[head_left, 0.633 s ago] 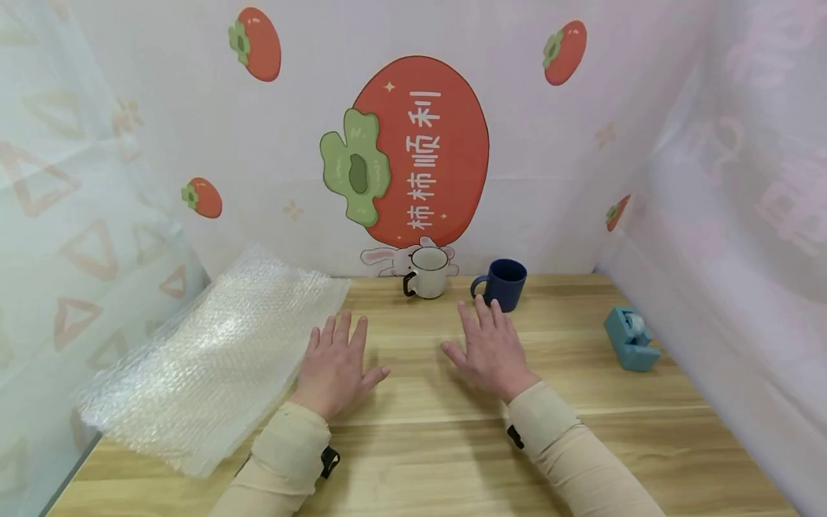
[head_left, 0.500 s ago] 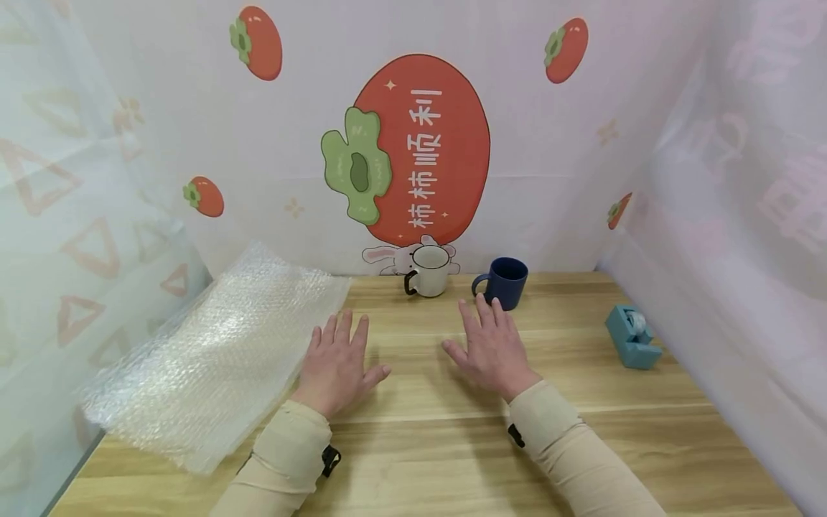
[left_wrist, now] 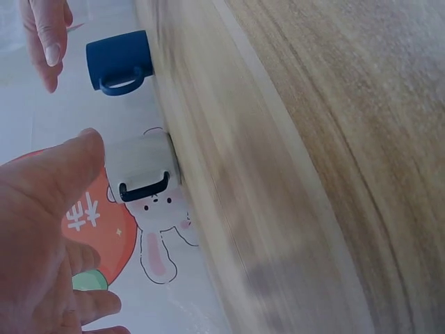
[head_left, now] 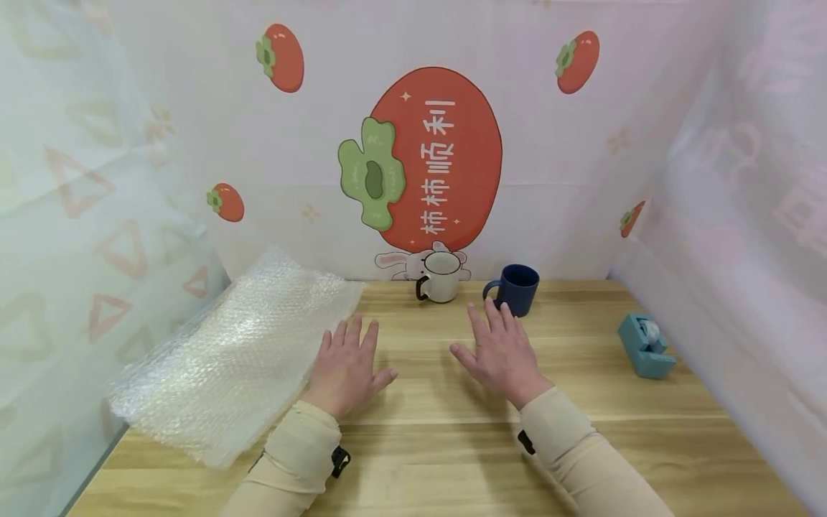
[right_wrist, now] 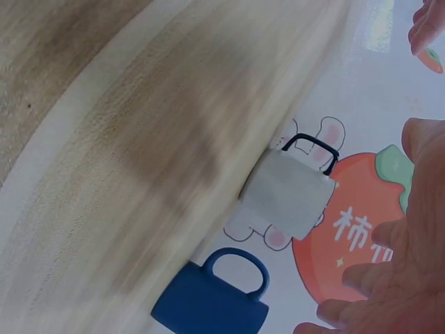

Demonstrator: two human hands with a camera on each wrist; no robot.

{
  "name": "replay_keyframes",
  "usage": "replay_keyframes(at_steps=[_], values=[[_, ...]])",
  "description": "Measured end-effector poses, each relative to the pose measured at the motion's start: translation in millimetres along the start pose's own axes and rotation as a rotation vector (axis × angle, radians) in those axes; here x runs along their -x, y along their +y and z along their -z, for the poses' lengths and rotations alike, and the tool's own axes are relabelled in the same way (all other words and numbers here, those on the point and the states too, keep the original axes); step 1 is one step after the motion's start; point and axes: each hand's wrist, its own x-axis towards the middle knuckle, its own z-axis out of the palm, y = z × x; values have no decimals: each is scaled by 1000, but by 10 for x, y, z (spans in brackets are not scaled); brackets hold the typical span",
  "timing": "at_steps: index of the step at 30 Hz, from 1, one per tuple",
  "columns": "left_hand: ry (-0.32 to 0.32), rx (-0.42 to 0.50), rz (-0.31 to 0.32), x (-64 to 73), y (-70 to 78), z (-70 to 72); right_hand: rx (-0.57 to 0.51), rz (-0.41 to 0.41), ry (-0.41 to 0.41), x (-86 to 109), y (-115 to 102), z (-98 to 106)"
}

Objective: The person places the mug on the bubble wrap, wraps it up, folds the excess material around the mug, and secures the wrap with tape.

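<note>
My left hand (head_left: 344,370) hovers palm down above the wooden table, fingers spread and holding nothing. A sheet of bubble wrap (head_left: 239,359) lies just to its left. Over the table's right half, my right hand (head_left: 502,357) is likewise spread with nothing in it. Beyond its fingertips stands a dark blue mug (head_left: 520,290), upright, handle to the left; in the head view the fingertips overlap its lower edge. A white mug (head_left: 443,278) with a black handle stands upright to the left of the blue one. Both mugs also show in the wrist views.
A teal tape dispenser (head_left: 646,346) with a roll of tape sits near the right edge of the wooden table (head_left: 420,459). White cloth printed with persimmons (head_left: 446,158) hangs behind the table and along both sides.
The whole head view has shifted slightly, so everything appears a little further right and lower. Both hands keep their spread pose, and the mugs, bubble wrap and tape dispenser stay in place.
</note>
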Motion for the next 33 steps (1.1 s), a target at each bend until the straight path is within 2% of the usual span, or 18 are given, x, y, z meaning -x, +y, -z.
replay_keyframes(at_steps=[6, 15, 19, 24, 30, 33], values=[[-6, -4, 13, 50, -42, 24, 8, 15, 13, 3, -27, -4], [-25, -7, 81, 122, -109, 84, 3, 37, 32, 52, -18, -40], [-54, 3, 127, 130, -131, 92, 0, 32, 37, 98, 24, -42], [-44, 3, 204, 118, -187, 79, 7, 35, 33, 146, 83, -27], [-41, 44, 304, 118, -369, 28, 8, 40, 31, 184, 128, -21], [-59, 69, 344, 143, -483, -15, 18, 43, 25, 207, 134, -19]])
